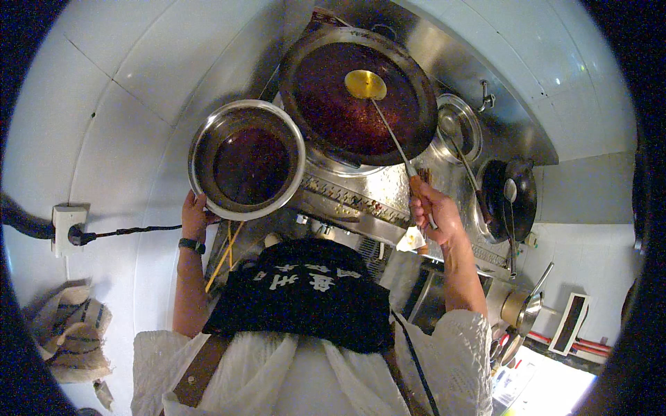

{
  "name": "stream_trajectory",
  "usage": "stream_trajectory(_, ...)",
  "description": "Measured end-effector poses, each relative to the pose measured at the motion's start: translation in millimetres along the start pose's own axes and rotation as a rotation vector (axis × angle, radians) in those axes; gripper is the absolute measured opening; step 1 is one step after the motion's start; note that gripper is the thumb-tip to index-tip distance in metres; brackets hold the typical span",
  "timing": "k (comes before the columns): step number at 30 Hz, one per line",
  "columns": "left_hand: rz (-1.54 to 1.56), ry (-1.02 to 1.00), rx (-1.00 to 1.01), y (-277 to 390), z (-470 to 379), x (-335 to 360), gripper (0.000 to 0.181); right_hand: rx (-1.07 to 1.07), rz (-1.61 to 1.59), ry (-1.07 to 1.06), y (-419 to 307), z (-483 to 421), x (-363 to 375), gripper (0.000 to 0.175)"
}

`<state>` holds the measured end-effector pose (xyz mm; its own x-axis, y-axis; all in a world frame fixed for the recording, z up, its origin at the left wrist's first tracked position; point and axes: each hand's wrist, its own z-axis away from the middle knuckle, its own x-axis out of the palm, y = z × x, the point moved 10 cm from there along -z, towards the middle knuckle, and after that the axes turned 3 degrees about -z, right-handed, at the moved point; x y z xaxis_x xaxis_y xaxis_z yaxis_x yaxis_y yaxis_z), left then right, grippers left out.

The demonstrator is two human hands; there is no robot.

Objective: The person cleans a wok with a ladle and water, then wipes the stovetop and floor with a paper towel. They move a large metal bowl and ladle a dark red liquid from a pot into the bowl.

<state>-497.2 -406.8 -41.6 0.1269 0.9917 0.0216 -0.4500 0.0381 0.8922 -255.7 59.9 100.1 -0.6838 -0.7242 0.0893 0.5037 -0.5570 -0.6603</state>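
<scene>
My left hand grips the lower left rim of a deep steel pot, which holds dark reddish-brown liquid. The wrist wears a dark band. In my right hand is the wooden handle of a long metal ladle. The ladle's round bowl, golden in colour, is over or in the dark red contents of a large wok; whether it touches them I cannot tell. The wok stands on the steel stove, to the upper right of the pot.
Right of the wok is a steel basin with a second ladle in it. Beyond are dark woks with another ladle. Long wooden sticks lie below the pot. A power cord runs from the left wall socket. A tap is behind.
</scene>
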Motion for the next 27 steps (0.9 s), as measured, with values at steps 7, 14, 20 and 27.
stream_trajectory(7, 0.002, 0.02, -0.042, -2, 3, -1, 0.039, -0.043, -0.015, -0.086, -21, -5, 11, 0.025)
stream_trajectory(14, 0.005, 0.022, -0.07, 0, 5, 1, 0.038, -0.048, -0.046, -0.185, -24, -20, 7, 0.02)
stream_trajectory(20, -0.035, 0.01, -0.071, -4, 3, -2, 0.042, -0.016, -0.024, -0.208, -28, -21, 10, 0.02)
stream_trajectory(27, -0.052, 0.003, -0.086, -4, 4, -2, 0.042, 0.016, -0.083, -0.201, -29, -19, 13, 0.019)
